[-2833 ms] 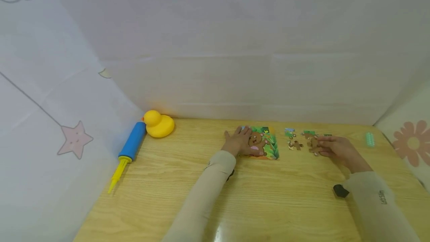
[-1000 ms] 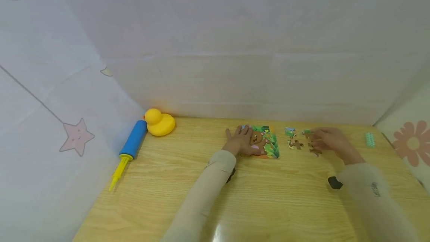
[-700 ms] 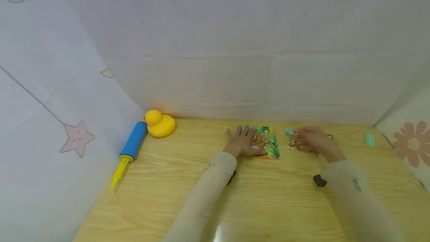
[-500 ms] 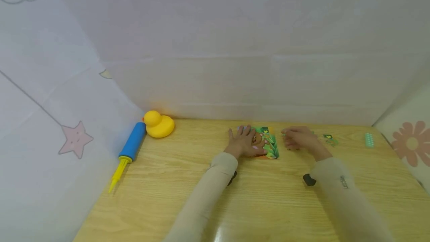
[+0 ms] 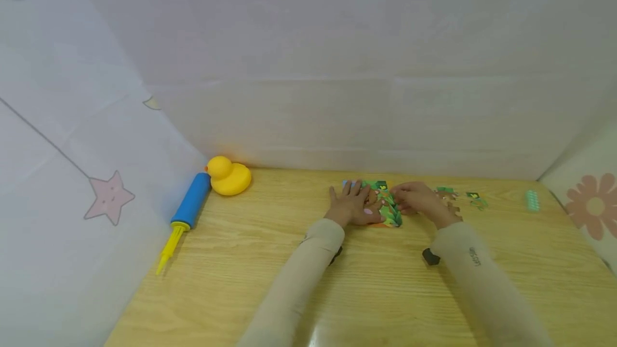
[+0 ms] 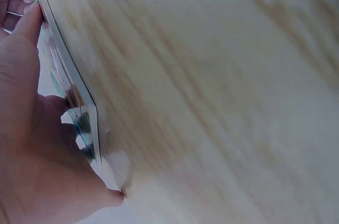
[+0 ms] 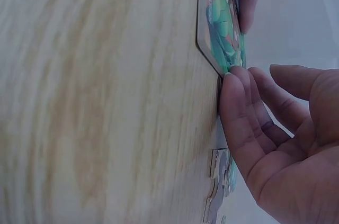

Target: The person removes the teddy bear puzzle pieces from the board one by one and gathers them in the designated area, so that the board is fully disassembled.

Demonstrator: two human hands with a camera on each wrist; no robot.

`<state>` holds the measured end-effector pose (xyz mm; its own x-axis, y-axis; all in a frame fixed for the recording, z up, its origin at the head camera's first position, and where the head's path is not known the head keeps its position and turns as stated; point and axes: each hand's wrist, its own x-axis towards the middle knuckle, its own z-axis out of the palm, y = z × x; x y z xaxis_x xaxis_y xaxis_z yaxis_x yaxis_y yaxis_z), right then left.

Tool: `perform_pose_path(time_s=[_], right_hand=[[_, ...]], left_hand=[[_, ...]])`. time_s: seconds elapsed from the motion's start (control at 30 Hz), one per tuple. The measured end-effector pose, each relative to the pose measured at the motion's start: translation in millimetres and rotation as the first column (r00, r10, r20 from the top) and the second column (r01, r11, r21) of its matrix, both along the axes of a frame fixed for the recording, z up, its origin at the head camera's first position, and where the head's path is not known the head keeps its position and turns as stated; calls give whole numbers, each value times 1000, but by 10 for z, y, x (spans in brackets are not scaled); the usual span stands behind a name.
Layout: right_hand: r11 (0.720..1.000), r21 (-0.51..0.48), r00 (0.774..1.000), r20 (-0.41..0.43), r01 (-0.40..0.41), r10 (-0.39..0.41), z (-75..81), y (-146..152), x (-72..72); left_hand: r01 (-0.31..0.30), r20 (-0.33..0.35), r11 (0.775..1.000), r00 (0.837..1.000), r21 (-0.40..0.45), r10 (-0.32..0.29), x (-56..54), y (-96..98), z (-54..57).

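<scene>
My left hand rests with spread fingers on the left part of a jigsaw puzzle showing a brown bear among green leaves. In the left wrist view the left hand lies over the puzzle's thin edge, its little finger or thumb tip down on the wood. My right hand is at the puzzle's right edge. In the right wrist view, the right hand has gently bent fingers meeting the puzzle board's corner, the thumb standing apart from them. Loose puzzle pieces lie just beyond the right hand, partly covered by it.
Another loose piece lies farther right, and a pale green bumpy item sits near the table's right end. A yellow rubber duck and a blue and yellow hand pump lie at the left. White cloth walls enclose the wooden table.
My right hand has moved left from the loose pieces to the puzzle's right edge, uncovering the farther piece and hiding the nearer ones. The left hand stays on the puzzle, shifted slightly right.
</scene>
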<state>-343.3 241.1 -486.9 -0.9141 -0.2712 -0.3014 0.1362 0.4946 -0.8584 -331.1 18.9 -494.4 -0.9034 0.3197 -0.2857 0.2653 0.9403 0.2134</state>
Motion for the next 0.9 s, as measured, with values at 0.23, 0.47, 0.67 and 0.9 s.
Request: perform_pose_path(time_s=[0.23, 0.47, 0.67, 0.9], right_hand=[[999, 48, 1000, 1, 0, 0, 11, -50, 1], [997, 72, 1000, -7, 10, -9, 14, -62, 6], [998, 67, 1000, -5, 19, -19, -6, -67, 3], [996, 60, 998, -20, 59, -58, 9, -57, 41]], left_hand=[[-2, 3, 1000, 1000, -3, 2, -9, -6, -6], [-19, 4, 1000, 1000, 0, 19, -4, 3, 10], [-27, -9, 1000, 1000, -7, 27, 15, 16, 27], [-38, -8, 999, 999, -5, 38, 19, 28, 34]])
